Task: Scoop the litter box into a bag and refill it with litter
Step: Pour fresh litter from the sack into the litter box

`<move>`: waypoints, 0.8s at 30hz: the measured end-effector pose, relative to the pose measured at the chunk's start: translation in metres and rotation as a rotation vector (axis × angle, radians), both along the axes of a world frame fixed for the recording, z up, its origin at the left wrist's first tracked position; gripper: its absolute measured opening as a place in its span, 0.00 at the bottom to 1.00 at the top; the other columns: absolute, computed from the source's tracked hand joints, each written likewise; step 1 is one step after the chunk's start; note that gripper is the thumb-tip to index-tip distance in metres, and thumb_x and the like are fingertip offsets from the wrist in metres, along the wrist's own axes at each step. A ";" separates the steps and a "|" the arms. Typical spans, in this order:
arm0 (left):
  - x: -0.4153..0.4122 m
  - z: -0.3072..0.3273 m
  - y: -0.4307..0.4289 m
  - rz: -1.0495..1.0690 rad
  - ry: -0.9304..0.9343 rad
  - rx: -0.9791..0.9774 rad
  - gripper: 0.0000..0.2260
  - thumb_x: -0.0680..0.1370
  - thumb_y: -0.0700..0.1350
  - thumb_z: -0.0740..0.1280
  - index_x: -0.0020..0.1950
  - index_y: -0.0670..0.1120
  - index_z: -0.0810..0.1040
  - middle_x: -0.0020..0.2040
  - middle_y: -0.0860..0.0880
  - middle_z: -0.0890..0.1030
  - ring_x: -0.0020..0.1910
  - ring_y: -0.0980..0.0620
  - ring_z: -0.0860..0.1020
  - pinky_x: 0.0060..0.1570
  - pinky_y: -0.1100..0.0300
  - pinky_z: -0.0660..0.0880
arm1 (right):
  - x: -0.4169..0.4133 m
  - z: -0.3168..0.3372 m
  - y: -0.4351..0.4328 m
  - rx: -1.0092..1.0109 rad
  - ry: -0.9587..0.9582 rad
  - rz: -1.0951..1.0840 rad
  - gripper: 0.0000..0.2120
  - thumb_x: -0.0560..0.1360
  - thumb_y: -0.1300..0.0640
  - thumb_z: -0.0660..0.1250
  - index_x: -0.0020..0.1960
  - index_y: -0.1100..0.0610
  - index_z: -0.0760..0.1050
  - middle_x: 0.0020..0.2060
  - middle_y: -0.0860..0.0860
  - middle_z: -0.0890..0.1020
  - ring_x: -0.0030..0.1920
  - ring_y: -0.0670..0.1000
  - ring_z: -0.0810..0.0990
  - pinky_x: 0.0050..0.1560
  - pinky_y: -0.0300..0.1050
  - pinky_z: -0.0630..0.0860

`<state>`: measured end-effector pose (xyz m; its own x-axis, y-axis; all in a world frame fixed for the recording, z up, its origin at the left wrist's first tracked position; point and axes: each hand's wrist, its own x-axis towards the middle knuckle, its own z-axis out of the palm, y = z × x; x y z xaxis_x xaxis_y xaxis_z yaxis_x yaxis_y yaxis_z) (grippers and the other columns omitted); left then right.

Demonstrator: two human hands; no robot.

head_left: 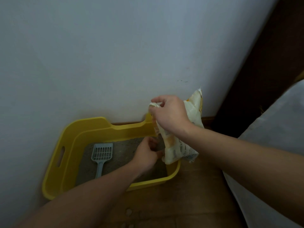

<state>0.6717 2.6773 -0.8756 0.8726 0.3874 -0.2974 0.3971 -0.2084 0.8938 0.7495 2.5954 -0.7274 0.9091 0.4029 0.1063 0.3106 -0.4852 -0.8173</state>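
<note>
Against the wall, a box [69, 142] holds litter [125, 150] and scoop [102, 155], while a bag [179, 145] over its right rim is clamped by both hands [169, 114] [146, 155], probably refilling; tipping comes next.

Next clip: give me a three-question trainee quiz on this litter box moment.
1. True or false: the scoop lies on the litter inside the yellow litter box.
2. Which hand grips the top of the litter bag? A) left hand B) right hand
3. The box stands against the ____.

Key: 1 true; 2 B; 3 wall.
</note>
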 end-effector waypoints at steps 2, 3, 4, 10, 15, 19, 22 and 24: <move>0.002 0.000 0.000 0.012 0.002 -0.017 0.17 0.71 0.38 0.76 0.53 0.51 0.72 0.53 0.47 0.79 0.52 0.48 0.78 0.50 0.50 0.80 | 0.002 0.000 -0.003 0.014 0.006 -0.002 0.14 0.74 0.54 0.68 0.59 0.51 0.81 0.40 0.47 0.85 0.36 0.46 0.83 0.40 0.41 0.80; 0.003 0.001 0.001 0.016 0.000 -0.021 0.18 0.71 0.38 0.76 0.52 0.51 0.72 0.53 0.47 0.79 0.52 0.48 0.78 0.48 0.51 0.80 | 0.003 0.001 -0.005 0.020 0.010 -0.003 0.13 0.74 0.54 0.68 0.58 0.51 0.81 0.40 0.47 0.85 0.35 0.45 0.82 0.39 0.40 0.79; 0.004 0.001 0.001 0.018 -0.003 -0.025 0.18 0.71 0.38 0.76 0.52 0.51 0.72 0.53 0.46 0.79 0.52 0.47 0.78 0.47 0.52 0.80 | 0.004 0.001 -0.006 0.025 0.014 -0.005 0.13 0.74 0.54 0.69 0.58 0.51 0.81 0.40 0.47 0.84 0.35 0.44 0.82 0.38 0.39 0.78; 0.009 0.003 0.001 0.046 -0.013 -0.098 0.20 0.70 0.33 0.75 0.50 0.50 0.70 0.53 0.44 0.78 0.52 0.46 0.79 0.43 0.56 0.78 | 0.009 0.002 -0.010 0.041 0.017 -0.022 0.13 0.73 0.54 0.70 0.57 0.51 0.82 0.37 0.45 0.80 0.32 0.43 0.79 0.33 0.36 0.72; 0.010 0.004 0.000 0.085 -0.014 -0.200 0.21 0.69 0.28 0.72 0.51 0.48 0.69 0.52 0.41 0.80 0.49 0.45 0.80 0.38 0.57 0.76 | 0.011 0.005 -0.013 0.052 0.028 -0.025 0.14 0.73 0.54 0.70 0.58 0.51 0.82 0.39 0.46 0.82 0.35 0.45 0.81 0.38 0.39 0.78; 0.010 0.005 0.003 0.101 0.043 -0.275 0.24 0.69 0.30 0.72 0.60 0.47 0.69 0.55 0.43 0.80 0.53 0.45 0.80 0.43 0.53 0.79 | 0.013 0.005 -0.013 0.059 0.035 -0.032 0.14 0.72 0.54 0.70 0.57 0.51 0.82 0.37 0.45 0.82 0.35 0.45 0.81 0.40 0.41 0.80; 0.010 0.005 0.005 0.082 0.089 -0.335 0.29 0.69 0.31 0.71 0.68 0.43 0.70 0.56 0.43 0.82 0.53 0.44 0.82 0.44 0.52 0.81 | 0.013 0.004 -0.012 0.057 0.042 -0.030 0.13 0.72 0.54 0.70 0.57 0.51 0.82 0.34 0.44 0.80 0.32 0.44 0.80 0.36 0.37 0.76; 0.011 0.006 0.005 0.052 0.096 -0.343 0.24 0.69 0.32 0.71 0.65 0.40 0.76 0.54 0.42 0.84 0.51 0.43 0.83 0.45 0.51 0.81 | 0.013 0.004 -0.012 0.057 0.044 -0.030 0.13 0.73 0.54 0.70 0.57 0.51 0.82 0.34 0.43 0.80 0.31 0.44 0.79 0.35 0.37 0.76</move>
<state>0.6830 2.6821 -0.8695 0.8163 0.2939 -0.4973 0.4846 0.1203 0.8664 0.7626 2.5838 -0.7232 0.9251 0.3693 0.0878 0.2594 -0.4460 -0.8566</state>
